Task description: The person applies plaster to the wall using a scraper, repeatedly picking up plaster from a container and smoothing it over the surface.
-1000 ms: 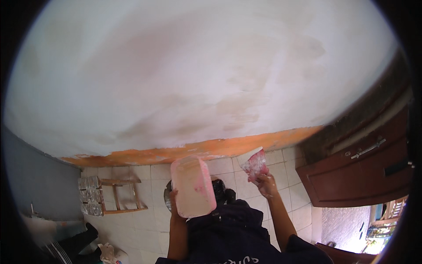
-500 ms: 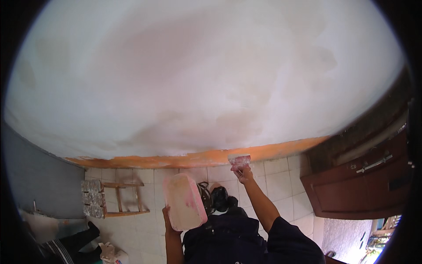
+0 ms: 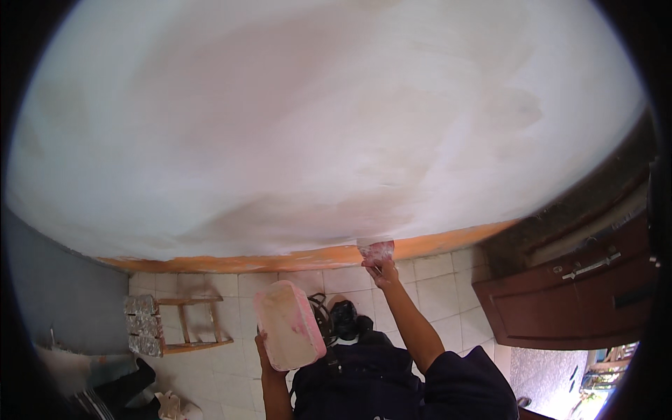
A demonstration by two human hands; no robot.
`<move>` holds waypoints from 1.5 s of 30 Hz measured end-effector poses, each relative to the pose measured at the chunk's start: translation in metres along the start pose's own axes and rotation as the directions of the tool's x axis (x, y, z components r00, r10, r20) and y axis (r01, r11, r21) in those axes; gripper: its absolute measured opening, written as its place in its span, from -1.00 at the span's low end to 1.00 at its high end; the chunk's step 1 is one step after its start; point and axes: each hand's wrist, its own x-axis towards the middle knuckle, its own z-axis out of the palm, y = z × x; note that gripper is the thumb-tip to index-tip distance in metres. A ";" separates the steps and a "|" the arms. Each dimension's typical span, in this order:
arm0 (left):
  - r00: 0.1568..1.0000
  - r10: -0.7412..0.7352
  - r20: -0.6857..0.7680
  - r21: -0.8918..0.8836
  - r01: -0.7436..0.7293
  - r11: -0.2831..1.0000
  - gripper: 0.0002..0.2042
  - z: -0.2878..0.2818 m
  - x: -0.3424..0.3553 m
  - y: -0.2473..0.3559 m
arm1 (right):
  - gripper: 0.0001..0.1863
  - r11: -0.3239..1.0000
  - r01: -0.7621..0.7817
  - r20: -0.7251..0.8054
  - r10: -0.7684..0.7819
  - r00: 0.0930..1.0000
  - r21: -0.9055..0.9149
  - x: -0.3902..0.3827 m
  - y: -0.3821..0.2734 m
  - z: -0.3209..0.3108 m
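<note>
My left hand [image 3: 262, 346] grips a pink rectangular tub [image 3: 290, 326] by its left side. Pale filler coats the inside of the tub, with a pink patch on its right wall. Out in front, my right hand [image 3: 382, 271] is closed on a wide putty knife [image 3: 376, 250], whose blade is smeared pink and white. The blade's far edge meets the white wall [image 3: 336, 154] low down, just above the orange band [image 3: 308, 260] at its foot. Part of my left hand's grip is hidden behind the tub.
A paint-spattered wooden step stool [image 3: 175, 324] lies on the tiled floor [image 3: 437, 308] at left. Another person's dark-clothed leg [image 3: 122, 386] shows at lower left. A brown wooden door [image 3: 567, 294] stands at right. Dark bags [image 3: 343, 320] lie near my feet.
My right hand has brought the putty knife slightly left and up, its blade now at the wall's lower white part. The tub stays in my left hand, shifted slightly left.
</note>
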 end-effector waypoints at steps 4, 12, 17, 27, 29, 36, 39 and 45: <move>0.999 -0.006 -0.035 0.024 0.007 1.000 -0.41 0.004 0.000 0.001 | -0.72 0.989 0.120 0.144 -0.107 0.984 -0.084 -0.001 -0.017 0.010; 0.998 -0.058 -0.013 -0.044 0.057 0.997 -0.44 -0.001 -0.007 0.000 | -0.75 0.966 0.259 0.232 -0.247 0.941 -0.021 0.002 -0.050 0.034; 1.000 0.003 -0.017 0.071 -0.002 0.997 -0.44 0.002 -0.020 0.001 | -0.86 0.951 0.306 0.188 -0.308 0.933 0.038 -0.023 -0.077 0.056; 0.996 -0.087 -0.006 -0.023 0.087 0.996 -0.42 -0.009 -0.028 0.000 | -0.80 0.937 0.347 0.117 -0.349 0.930 0.036 -0.110 -0.108 0.063; 0.996 -0.085 -0.028 -0.025 0.084 0.996 -0.43 -0.007 -0.032 -0.001 | -0.75 0.959 0.280 0.124 -0.284 0.951 0.051 -0.098 -0.094 0.027; 0.998 0.062 -0.029 0.280 -0.051 0.959 -0.44 -0.027 -0.047 -0.008 | -0.68 0.998 -0.040 -0.098 0.036 0.995 -0.043 -0.015 -0.019 -0.009; 0.997 -0.030 -0.072 0.015 0.032 0.999 -0.44 -0.028 -0.050 -0.007 | -0.70 0.997 0.079 -0.001 -0.079 0.997 0.016 0.031 -0.003 -0.010; 0.999 -0.017 -0.049 -0.024 0.016 1.000 -0.42 -0.024 -0.063 -0.009 | -0.63 0.981 0.190 0.001 -0.190 0.982 0.031 0.008 -0.025 0.031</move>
